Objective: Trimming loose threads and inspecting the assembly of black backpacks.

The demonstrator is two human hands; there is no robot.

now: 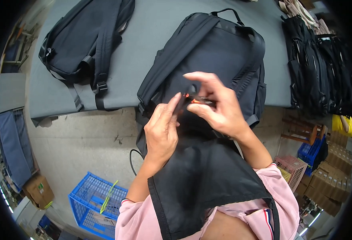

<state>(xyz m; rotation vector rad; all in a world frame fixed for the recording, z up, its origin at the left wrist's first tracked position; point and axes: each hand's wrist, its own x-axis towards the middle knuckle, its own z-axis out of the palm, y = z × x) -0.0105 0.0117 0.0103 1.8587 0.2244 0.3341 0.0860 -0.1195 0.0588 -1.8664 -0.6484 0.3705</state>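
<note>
A black backpack (196, 52) lies in front of me with its shoulder straps up, its lower end over the table's near edge. Above that lower end my two hands come together. My left hand (162, 130) is closed, with its thumb and fingers pinching a narrow dark piece (180, 106). My right hand (222, 106) curls around a small dark item with orange-red spots (196, 101), its index finger arched above it. These bits touch or nearly touch between the hands. They are too small and blurred to name exactly.
Another black backpack (80, 44) lies at the left of the grey table (144, 32). Several black bags (308, 60) stand at its right end. Below are a blue crate (92, 192) at left, and a wooden stool (304, 130), a pink crate (292, 170) and cardboard boxes (330, 176) at right.
</note>
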